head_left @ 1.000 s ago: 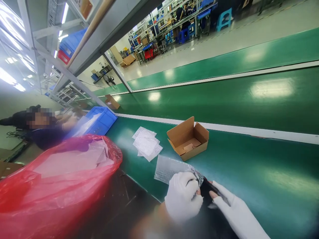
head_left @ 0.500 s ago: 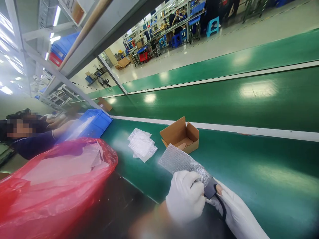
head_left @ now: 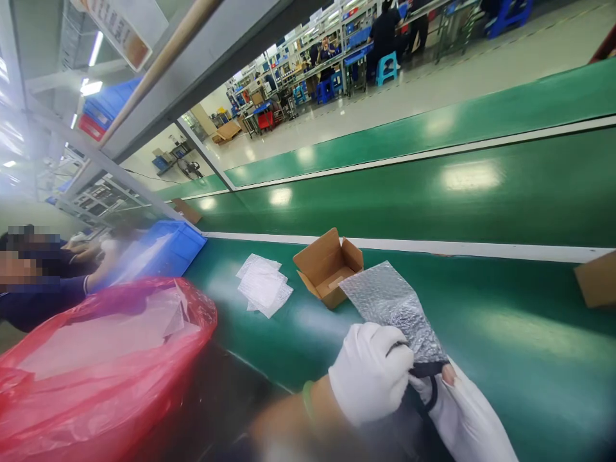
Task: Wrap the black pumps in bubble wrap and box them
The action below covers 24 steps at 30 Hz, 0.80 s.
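Note:
A clear bubble wrap bag [head_left: 392,292] slants up from my hands, its far end near the open carton. My left hand [head_left: 373,372], in a white glove, is closed on the bag's near end. At the bag's mouth a dark flat item [head_left: 428,369] shows only as a narrow edge; the rest lies inside the bag or behind my fingers. A black cord [head_left: 432,394] loops down from it. My right hand [head_left: 469,410], also gloved with a bare thumb tip showing, is closed around the item's end and the bag's edge.
An open brown carton [head_left: 332,266] stands on the green belt [head_left: 505,308]. Several bubble wrap bags [head_left: 264,285] lie left of it. A red plastic bag [head_left: 110,372] and a blue bin [head_left: 180,253] are at left, near co-workers. Another carton [head_left: 597,279] is at the right edge.
The dark item has gone deeper into the bubble wrap bag, leaving just its edge visible. The bag's far end has swung up and to the right. A carton has appeared at the right edge.

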Motion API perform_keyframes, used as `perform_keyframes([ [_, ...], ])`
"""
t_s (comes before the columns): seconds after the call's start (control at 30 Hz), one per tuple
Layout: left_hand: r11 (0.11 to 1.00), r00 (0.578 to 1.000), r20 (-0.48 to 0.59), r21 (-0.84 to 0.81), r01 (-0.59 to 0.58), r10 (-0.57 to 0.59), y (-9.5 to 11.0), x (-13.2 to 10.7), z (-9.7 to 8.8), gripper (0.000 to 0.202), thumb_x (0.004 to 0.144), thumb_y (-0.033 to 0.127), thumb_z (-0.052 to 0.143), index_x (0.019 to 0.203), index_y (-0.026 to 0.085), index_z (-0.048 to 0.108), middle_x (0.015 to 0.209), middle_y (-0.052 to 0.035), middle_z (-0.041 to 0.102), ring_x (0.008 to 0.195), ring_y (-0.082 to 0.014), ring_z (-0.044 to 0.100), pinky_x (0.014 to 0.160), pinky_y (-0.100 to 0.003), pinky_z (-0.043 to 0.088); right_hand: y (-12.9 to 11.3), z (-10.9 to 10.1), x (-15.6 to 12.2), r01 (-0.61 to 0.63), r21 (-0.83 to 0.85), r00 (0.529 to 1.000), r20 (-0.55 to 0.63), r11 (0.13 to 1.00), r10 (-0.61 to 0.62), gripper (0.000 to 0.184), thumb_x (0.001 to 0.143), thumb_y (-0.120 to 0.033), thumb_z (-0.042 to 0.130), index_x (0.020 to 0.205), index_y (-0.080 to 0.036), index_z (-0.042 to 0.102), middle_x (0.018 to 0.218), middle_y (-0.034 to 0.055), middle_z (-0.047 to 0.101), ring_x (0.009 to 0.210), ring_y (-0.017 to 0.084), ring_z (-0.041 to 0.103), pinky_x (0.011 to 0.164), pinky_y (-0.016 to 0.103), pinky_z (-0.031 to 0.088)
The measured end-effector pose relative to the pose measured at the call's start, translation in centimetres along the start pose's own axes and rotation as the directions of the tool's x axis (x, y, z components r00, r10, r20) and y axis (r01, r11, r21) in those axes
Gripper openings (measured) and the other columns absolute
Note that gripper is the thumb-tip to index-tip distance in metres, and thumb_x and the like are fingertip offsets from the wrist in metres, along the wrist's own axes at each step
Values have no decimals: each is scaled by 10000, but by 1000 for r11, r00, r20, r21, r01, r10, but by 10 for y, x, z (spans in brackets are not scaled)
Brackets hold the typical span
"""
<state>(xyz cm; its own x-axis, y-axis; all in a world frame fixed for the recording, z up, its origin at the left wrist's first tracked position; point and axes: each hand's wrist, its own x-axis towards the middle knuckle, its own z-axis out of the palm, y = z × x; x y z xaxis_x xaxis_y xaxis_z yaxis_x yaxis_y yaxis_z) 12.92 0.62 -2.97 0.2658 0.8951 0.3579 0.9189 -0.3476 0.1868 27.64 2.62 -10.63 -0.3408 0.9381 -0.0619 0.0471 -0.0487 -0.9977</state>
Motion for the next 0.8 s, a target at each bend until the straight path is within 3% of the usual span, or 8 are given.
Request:
perform_keyframes([
  [0.1, 999, 1000, -11, -28, 16, -17, 0, -1, 0, 44, 735, 175, 529, 776, 172, 544, 979, -47, 637, 814, -182, 557, 685, -327, 441, 2, -8, -4, -54, 97, 998, -5, 994, 55, 579, 895, -544, 427, 1352, -189, 454, 1178, 130, 648, 1068, 281, 627, 896, 362, 536],
  [0.2, 995, 996, -4, -50, -86, 86, 4, 2, 5, 53, 741, 189, 515, 764, 164, 557, 979, -57, 654, 808, -185, 577, 656, -330, 445, 11, -14, 0, -121, 91, 990, -60, 988, 127, 664, 757, -571, 633, 1279, -186, 491, 1226, 127, 628, 1151, 300, 577, 954, 364, 501],
  [0.3, 984, 988, 22, -100, -149, 152, 8, 5, 11, 70, 751, 179, 493, 741, 166, 561, 955, -60, 677, 767, -171, 591, 624, -322, 454, 24, -17, 5, -186, 74, 977, -93, 980, 193, 643, 719, -597, 659, 1197, -191, 519, 1231, 136, 625, 1170, 302, 564, 945, 346, 505],
  [0.43, 958, 999, -49, -287, -33, 20, 9, 1, 13, 63, 740, 138, 493, 740, 184, 536, 963, -62, 682, 810, -163, 617, 675, -299, 502, 28, -20, 1, -243, 167, 968, -25, 956, 250, 833, 720, -568, 684, 1372, -169, 352, 1090, 127, 683, 1008, 268, 653, 831, 318, 557],
  [0.53, 899, 992, -87, -435, 49, -96, 9, -1, 13, 74, 750, 118, 492, 729, 187, 508, 950, -77, 671, 865, -159, 630, 745, -289, 531, 22, -22, -2, -327, 176, 943, 131, 929, 307, 903, 795, -551, 616, 1477, -134, 197, 910, 75, 711, 749, 225, 677, 719, 325, 573],
  [0.6, 889, 996, -30, -454, 57, -80, 11, -2, 16, 75, 743, 118, 505, 713, 187, 502, 971, -81, 670, 882, -162, 632, 766, -298, 535, 18, -23, -2, -305, 90, 939, 198, 948, 283, 712, 816, -537, 570, 1388, -145, 411, 856, 64, 710, 715, 229, 665, 689, 326, 567],
  [0.67, 911, 999, 39, -412, 33, -19, 15, -3, 21, 67, 704, 117, 517, 705, 184, 515, 986, -69, 682, 846, -172, 632, 749, -323, 532, 17, -22, 0, -207, -63, 966, 144, 976, 214, 525, 776, -515, 572, 1172, -174, 616, 860, 70, 713, 805, 264, 670, 731, 335, 564],
  [0.8, 940, 998, 17, -337, -45, 54, 17, -6, 30, 77, 657, 130, 509, 708, 174, 545, 973, -40, 704, 746, -179, 618, 645, -331, 503, 20, -21, 2, -144, -399, 989, -90, 905, 118, 404, 697, -465, 555, 998, -228, 683, 941, 85, 706, 854, 314, 661, 759, 413, 554],
])
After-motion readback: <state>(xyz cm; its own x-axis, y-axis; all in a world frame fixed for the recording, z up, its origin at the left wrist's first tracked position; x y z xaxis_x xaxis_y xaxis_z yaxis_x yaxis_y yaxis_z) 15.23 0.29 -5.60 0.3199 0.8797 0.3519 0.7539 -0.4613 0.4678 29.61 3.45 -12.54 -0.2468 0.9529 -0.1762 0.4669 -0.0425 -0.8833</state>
